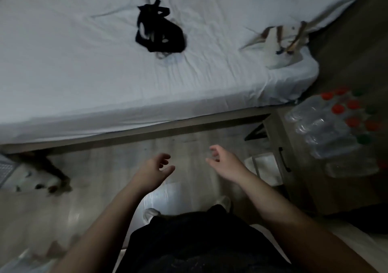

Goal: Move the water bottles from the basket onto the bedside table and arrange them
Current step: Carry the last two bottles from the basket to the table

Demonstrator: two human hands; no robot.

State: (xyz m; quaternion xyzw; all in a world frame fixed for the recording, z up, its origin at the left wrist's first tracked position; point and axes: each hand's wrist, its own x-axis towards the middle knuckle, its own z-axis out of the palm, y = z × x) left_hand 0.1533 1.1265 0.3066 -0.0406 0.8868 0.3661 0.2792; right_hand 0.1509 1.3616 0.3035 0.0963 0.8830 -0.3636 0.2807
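Observation:
Several clear water bottles with red and green caps stand close together on the wooden bedside table at the right edge of the view. A white basket with brown handles sits on the bed's right corner; its inside is not visible. My left hand and my right hand hang over the floor in front of me, both with loosely spread fingers and nothing in them. The right hand is left of the table, apart from the bottles.
A bed with a white sheet fills the upper view, with a black strappy item lying on it. Pale wood floor runs between me and the bed. A white object sits beside the table's drawer front.

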